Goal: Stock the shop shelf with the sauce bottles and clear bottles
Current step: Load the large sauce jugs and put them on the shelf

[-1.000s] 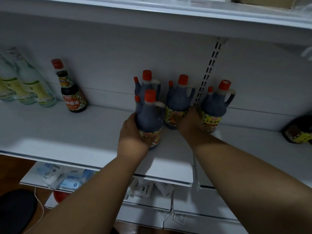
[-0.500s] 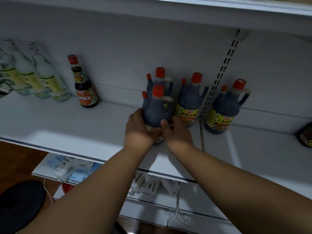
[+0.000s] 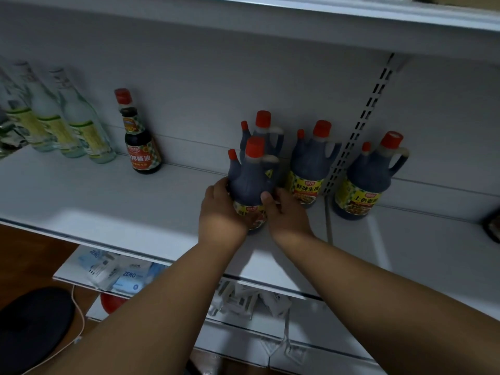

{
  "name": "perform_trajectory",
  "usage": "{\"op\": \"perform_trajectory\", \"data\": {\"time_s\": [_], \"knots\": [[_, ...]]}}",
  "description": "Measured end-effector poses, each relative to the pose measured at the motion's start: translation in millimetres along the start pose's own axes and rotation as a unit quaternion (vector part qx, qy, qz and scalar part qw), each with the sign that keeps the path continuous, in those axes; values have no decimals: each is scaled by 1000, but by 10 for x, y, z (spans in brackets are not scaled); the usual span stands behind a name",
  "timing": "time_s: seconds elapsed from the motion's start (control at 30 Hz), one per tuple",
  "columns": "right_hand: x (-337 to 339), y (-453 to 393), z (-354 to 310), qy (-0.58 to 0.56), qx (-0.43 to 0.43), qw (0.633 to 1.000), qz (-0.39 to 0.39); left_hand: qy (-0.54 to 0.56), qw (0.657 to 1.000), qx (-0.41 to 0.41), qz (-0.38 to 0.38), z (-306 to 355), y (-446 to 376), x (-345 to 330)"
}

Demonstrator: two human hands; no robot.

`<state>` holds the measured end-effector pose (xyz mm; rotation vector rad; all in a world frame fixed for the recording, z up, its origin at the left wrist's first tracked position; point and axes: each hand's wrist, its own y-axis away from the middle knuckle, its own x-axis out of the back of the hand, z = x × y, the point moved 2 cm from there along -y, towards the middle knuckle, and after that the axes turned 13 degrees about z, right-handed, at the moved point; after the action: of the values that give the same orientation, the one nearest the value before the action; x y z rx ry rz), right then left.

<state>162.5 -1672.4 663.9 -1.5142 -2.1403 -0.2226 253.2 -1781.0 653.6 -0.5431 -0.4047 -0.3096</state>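
Between both hands point(image 3: 220, 212): sauce bottle point(image 3: 250, 182).

The shelf point(image 3: 108, 201) was white painted metal, smooth and matt. The sauce jugs point(image 3: 311, 163) looked like dark plastic with a faint sheen, red plastic caps and glossy paper labels. At far left, the clear bottles point(image 3: 78, 123) seemed shiny, glassy. Below, soft packs point(image 3: 127, 277) were in glossy plastic wrap; the floor point(image 3: 32, 255) looked wooden.
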Motion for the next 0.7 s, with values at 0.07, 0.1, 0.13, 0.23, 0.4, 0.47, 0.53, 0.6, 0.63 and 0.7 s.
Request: {"op": "perform_trajectory", "data": {"time_s": [0.07,0.1,0.13,0.23,0.4,0.47,0.53,0.6,0.63,0.7], "knots": [[-2,19,-14,-12,-8,1000,2,-1,1000,-2,2,6,11,18],[-3,21,-19,-12,-11,1000,3,-1,1000,-3,0,7,6,21],[-4,16,-21,-8,-11,1000,3,-3,1000,-1,-3,1,1,20],[9,-7,-21,8,0,1000,-6,-1,1000,-3,-7,10,-6,28],[43,-6,-38,33,11,999,-24,-1,1000,8,-14,12,16,17],[61,45,-50,31,2,999,-22,-5,1000,14,-5,4,84,31],[101,138,-50,27,-6,1000,-9,-13,1000,16,12,30,198,101],[142,262,-43,12,0,1000,-1,-22,999,33,17,43,313,184],[161,327,-50,0,8,1000,-4,-31,999,40,18,42,373,225],[188,450,-93,-18,38,999,-17,-49,998,34,28,69,514,331]]}}
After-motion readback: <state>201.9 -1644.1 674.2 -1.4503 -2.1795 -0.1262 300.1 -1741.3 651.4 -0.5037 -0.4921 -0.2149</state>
